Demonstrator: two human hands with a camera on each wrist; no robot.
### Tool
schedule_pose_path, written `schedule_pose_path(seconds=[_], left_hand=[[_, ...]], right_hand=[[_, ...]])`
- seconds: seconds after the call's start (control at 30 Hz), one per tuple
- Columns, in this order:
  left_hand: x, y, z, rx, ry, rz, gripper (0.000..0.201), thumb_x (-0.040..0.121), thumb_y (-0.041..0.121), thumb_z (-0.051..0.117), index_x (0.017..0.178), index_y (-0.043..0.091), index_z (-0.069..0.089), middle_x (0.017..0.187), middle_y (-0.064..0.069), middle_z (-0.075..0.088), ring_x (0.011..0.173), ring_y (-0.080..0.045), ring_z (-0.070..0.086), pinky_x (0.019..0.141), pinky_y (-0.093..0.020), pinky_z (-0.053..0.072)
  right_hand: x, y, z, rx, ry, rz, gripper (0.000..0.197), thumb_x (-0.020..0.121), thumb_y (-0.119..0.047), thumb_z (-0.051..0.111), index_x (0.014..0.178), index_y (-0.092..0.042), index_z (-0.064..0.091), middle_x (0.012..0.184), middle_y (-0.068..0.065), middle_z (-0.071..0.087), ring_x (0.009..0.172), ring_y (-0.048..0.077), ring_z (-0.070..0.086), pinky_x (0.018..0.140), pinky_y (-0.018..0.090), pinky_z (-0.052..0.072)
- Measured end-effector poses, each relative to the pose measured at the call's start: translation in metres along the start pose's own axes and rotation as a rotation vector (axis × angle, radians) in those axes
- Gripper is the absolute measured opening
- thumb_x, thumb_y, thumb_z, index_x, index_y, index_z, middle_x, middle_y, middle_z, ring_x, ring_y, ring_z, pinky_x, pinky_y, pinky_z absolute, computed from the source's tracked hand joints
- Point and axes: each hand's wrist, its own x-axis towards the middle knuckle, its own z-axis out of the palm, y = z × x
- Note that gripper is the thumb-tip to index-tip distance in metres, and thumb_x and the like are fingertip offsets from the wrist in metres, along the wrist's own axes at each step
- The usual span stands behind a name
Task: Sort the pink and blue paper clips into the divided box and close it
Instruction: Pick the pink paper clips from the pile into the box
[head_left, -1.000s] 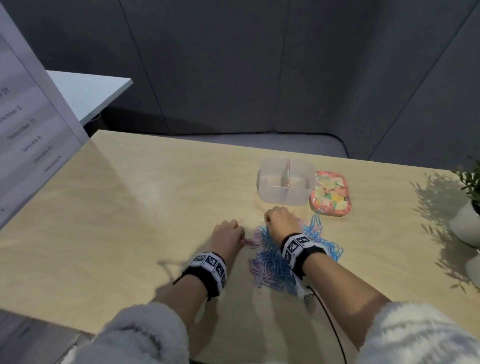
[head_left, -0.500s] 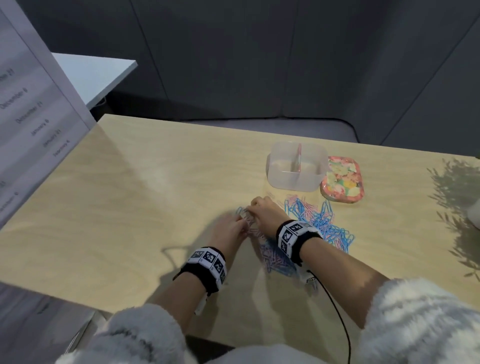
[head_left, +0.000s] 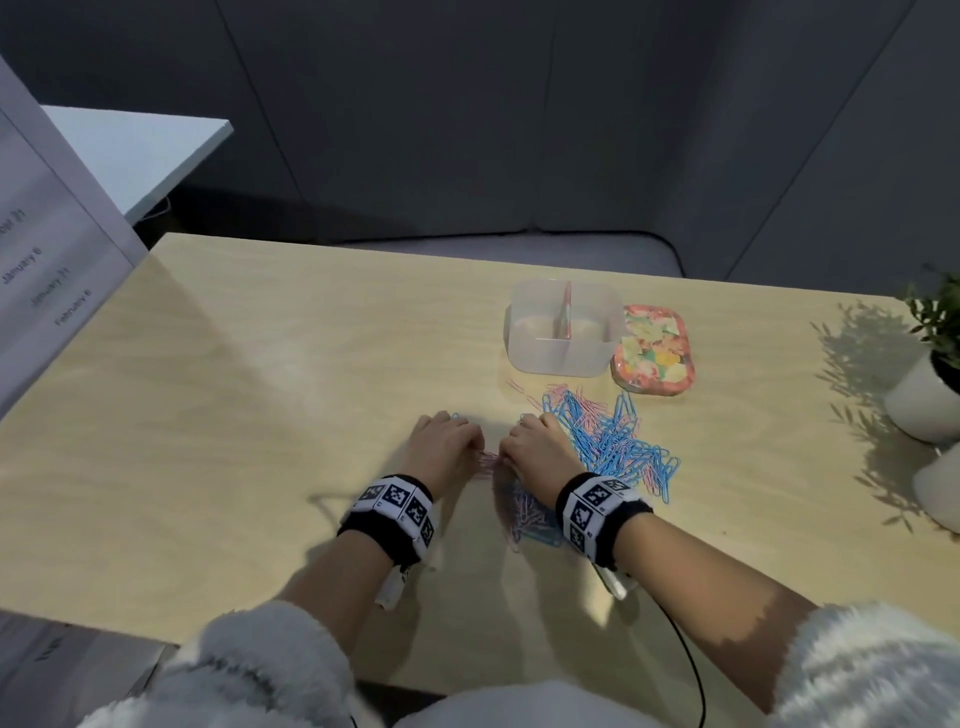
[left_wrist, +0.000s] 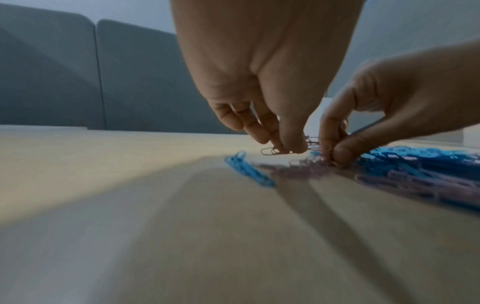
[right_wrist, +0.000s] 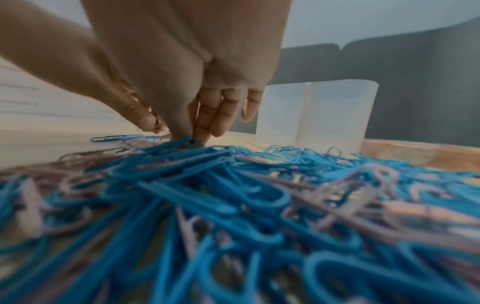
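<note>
At lower centre of the head view I see the left hand (head_left: 441, 447) and right hand (head_left: 535, 449) side by side, both pinching pink paper clips (left_wrist: 309, 142) at the left edge of the mixed pink and blue clip pile (head_left: 608, 447). Above the pile stands the translucent divided box (head_left: 563, 358), open, its floral lid (head_left: 654, 358) flat against its right side on the wooden table (head_left: 260, 415).

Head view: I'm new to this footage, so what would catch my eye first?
The tangled pile of pink and blue paper clips mid-table. At its left edge the left hand and right hand pinch pink clips. Behind it stands the clear divided box, open, with its floral lid lying to its right.
</note>
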Motion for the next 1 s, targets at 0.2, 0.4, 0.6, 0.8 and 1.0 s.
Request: schedule_pose_path(seconds=[0.2, 0.4, 0.6, 0.8, 1.0], left_hand=[[0.045, 0.005, -0.038, -0.192, 0.146, -0.019, 0.011, 0.089, 0.027, 0.054, 0.089, 0.021, 0.063, 0.097, 0.001, 0.067, 0.097, -0.026, 0.052, 0.086, -0.037, 0.033], [0.111, 0.037, -0.066, -0.227, 0.318, -0.088, 0.013, 0.088, 0.032, 0.057, 0.092, 0.024, 0.067, 0.096, 0.004, 0.072, 0.099, -0.025, 0.055, 0.087, -0.036, 0.032], [0.138, 0.042, -0.059, -0.137, 0.246, -0.093, 0.025, 0.094, 0.029, 0.048, 0.109, 0.024, 0.068, 0.111, -0.004, 0.071, 0.109, -0.029, 0.050, 0.093, -0.039, 0.032], [0.101, 0.027, -0.051, -0.324, 0.302, -0.059, 0.024, 0.092, 0.020, 0.047, 0.107, 0.018, 0.066, 0.121, -0.001, 0.064, 0.110, -0.028, 0.049, 0.094, -0.038, 0.035], [0.025, -0.017, -0.015, -0.273, 0.256, -0.265, 0.009, 0.087, 0.024, 0.058, 0.088, 0.021, 0.066, 0.094, 0.000, 0.066, 0.092, -0.024, 0.056, 0.081, -0.035, 0.040]], right_hand=[[-0.017, 0.035, -0.005, 0.619, 0.156, 0.264, 0.021, 0.091, -0.023, 0.052, 0.072, -0.021, 0.060, 0.078, 0.000, 0.064, 0.084, 0.022, 0.053, 0.086, 0.034, 0.038], [-0.037, 0.066, -0.016, 0.899, 0.267, 0.424, 0.017, 0.088, -0.015, 0.059, 0.071, -0.016, 0.054, 0.068, 0.001, 0.057, 0.071, 0.022, 0.054, 0.065, 0.029, 0.039], [-0.031, 0.091, -0.032, 0.958, 0.297, 0.492, 0.015, 0.089, -0.014, 0.059, 0.083, -0.001, 0.063, 0.079, 0.014, 0.065, 0.075, 0.027, 0.058, 0.077, 0.038, 0.049], [0.030, 0.100, -0.074, 0.939, 0.388, 0.452, 0.017, 0.087, -0.014, 0.060, 0.079, 0.000, 0.063, 0.075, 0.013, 0.064, 0.071, 0.020, 0.053, 0.072, 0.035, 0.046], [0.080, 0.095, -0.087, 0.794, 0.313, 0.431, 0.019, 0.089, -0.012, 0.055, 0.096, 0.001, 0.067, 0.101, 0.019, 0.068, 0.097, 0.033, 0.061, 0.086, 0.035, 0.047]])
